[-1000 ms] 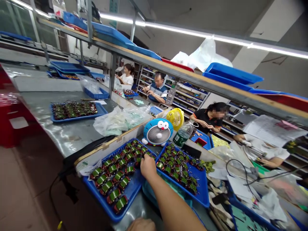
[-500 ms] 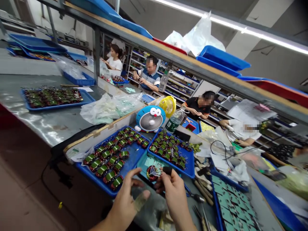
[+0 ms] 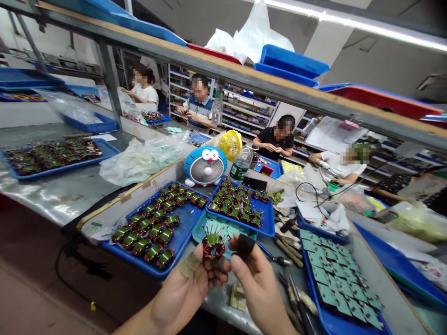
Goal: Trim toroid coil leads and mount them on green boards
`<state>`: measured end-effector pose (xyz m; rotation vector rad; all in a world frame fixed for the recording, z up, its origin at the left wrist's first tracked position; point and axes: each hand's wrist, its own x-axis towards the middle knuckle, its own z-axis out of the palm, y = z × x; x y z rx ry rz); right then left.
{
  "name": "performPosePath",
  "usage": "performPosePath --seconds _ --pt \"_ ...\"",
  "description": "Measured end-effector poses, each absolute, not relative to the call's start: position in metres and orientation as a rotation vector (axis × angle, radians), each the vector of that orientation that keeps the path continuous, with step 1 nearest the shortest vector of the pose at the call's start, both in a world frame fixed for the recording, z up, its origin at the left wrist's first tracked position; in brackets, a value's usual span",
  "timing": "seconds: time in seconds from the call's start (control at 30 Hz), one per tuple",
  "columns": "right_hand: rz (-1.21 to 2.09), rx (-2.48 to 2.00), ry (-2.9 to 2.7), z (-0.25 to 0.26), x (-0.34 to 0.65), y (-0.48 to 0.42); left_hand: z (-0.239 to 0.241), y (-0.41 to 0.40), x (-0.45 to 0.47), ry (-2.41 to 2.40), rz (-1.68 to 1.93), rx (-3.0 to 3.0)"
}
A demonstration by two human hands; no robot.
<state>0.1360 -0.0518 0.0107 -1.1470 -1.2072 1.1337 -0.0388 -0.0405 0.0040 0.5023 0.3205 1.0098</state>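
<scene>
Left hand [image 3: 186,291] pinching a spiky red copper-wound toroid coil [image 3: 213,246], right hand [image 3: 256,291] gripping a small black block [image 3: 245,246] right beside it.

Left hand [image 3: 185,291]: bare, beige tape wrap [image 3: 189,265] around one finger, exact material unresolved. Right hand [image 3: 258,291]: bare, thumbnail [image 3: 236,263] trimmed short. Both forearms [image 3: 143,318] bare down to lower frame edge.
</scene>
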Motion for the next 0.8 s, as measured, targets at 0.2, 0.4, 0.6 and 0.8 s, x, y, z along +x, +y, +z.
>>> performPosePath --seconds 0.2,0.4,0.6,0.8 --pt "1.480 -0.888 -0.996 0.012 0.129 -0.055 0.007 -0.052 -0.026 0.335 0.917 0.555" --pt "1.445 -0.956 -0.977 0.005 0.133 -0.060 0.000 -0.053 -0.024 0.386 0.865 0.661" --pt "1.066 -1.169 -1.478 0.004 0.160 -0.075 -0.008 -0.053 -0.027 0.519 0.877 0.827" --pt "1.231 -1.204 -1.444 0.011 0.183 -0.089 -0.010 -0.053 -0.039 0.597 0.838 1.225"
